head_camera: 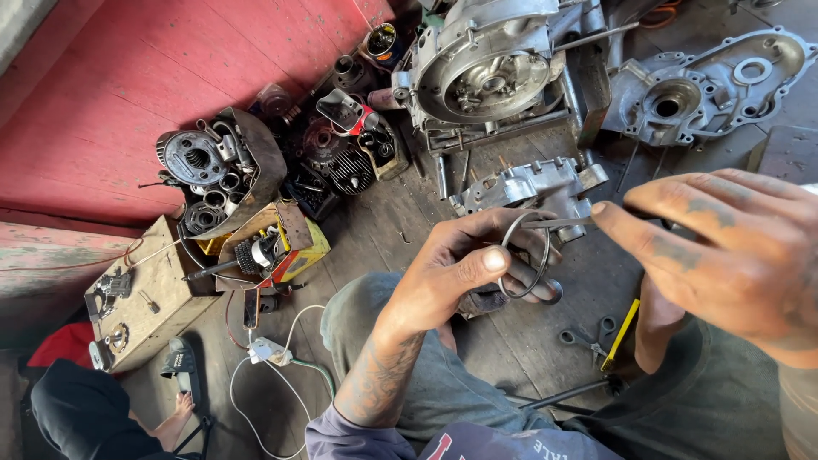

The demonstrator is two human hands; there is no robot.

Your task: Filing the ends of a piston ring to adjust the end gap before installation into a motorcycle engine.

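Presently, left hand [464,268] pinches a thin metal ring [526,255] upright for access; right hand [724,247] grips a slim metal tool [558,223] against its rim, above the engine casing [532,187].

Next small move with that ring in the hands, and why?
Probably steady the thin metal ring with the left hand and ease the slim tool in the right hand further across its top edge. The left fingers already pinch the ring upright, and the tool's tip sits right at its rim. Whether the tip touches it is hard to tell.
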